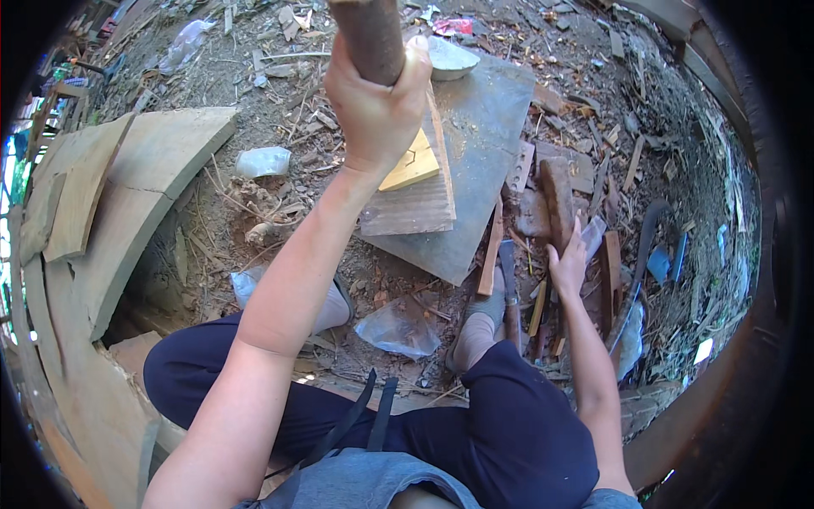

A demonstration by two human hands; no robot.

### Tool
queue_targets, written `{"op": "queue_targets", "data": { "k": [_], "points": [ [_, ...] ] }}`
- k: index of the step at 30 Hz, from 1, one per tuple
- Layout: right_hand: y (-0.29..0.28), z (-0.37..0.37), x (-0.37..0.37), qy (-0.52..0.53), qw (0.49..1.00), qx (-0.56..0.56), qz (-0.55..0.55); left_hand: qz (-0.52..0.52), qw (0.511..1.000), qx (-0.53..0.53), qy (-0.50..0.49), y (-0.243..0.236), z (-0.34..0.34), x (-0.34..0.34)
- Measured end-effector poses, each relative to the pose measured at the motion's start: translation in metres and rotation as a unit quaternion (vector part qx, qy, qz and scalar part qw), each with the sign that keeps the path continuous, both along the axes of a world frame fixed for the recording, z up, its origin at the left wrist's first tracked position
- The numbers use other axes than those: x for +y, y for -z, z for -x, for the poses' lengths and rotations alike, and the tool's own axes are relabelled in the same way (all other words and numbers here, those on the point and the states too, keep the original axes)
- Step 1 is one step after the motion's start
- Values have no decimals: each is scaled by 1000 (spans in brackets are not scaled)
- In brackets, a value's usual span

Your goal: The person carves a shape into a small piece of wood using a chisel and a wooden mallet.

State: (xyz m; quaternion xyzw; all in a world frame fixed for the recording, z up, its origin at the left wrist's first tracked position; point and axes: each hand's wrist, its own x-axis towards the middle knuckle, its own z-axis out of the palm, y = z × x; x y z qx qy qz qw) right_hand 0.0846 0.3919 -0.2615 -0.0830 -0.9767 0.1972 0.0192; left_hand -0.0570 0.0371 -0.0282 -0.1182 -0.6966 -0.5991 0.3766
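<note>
My left hand (pixel 377 110) is closed around an upright brown wooden pole (pixel 366 38) that runs out past the top edge. Below it a yellow wooden block (pixel 407 170) with dark marked lines sits on a rough board (pixel 407 212), which lies on a grey flat slab (pixel 483 144). On the right, my right hand (pixel 566 261) rests open against a brown wooden piece (pixel 555 199), fingers extended along its lower end. Beside that hand are a long dark tool (pixel 510 293) and several narrow wooden offcuts (pixel 493 246).
Broken planks (pixel 153 161) are stacked on the left. Littered soil surrounds me, with plastic scraps (pixel 398 331), a pale chunk (pixel 451 59) behind the slab and a dark curved tool (pixel 649 237) at the right. My bent legs (pixel 526 424) take up the lower middle.
</note>
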Motion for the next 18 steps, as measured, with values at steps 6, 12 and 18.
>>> {"op": "queue_targets", "data": {
  "k": [6,12,18],
  "points": [
    [-43,19,-9,-22,983,-69,168,-10,999,-39,-30,16,-7,-5],
    [-316,59,-102,-214,942,165,201,-20,995,-87,-39,2,-16,7],
    [-423,77,-175,-376,898,201,112,-45,996,-63,-34,1,-13,1]
  ]
}}
